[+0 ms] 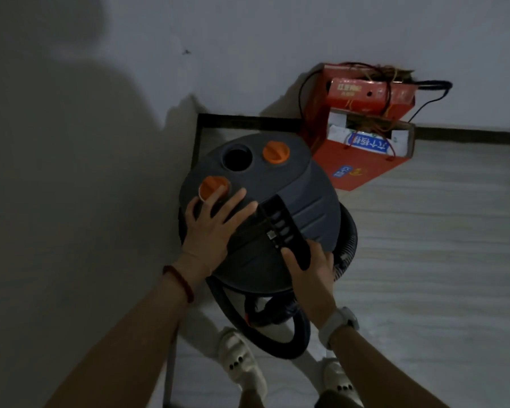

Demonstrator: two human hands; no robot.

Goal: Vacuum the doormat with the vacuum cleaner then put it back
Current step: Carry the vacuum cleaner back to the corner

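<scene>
A round dark grey vacuum cleaner (301, 189) with two orange caps and an open hose port stands on the floor in a dim wall corner. My left hand (215, 228) lies flat on its lid with fingers spread, the thumb next to the nearer orange cap (214, 187). My right hand (309, 269) is wrapped around the near end of the black carry handle (283, 228) on top. A black hose (277, 346) loops on the floor below the canister. No doormat is in view.
Two red cardboard boxes (365, 136) with cords and a black cable lean against the back wall right of the vacuum. A wall closes the left side. My feet in light slippers (242, 360) stand just behind the hose. Pale floor stretches to the right.
</scene>
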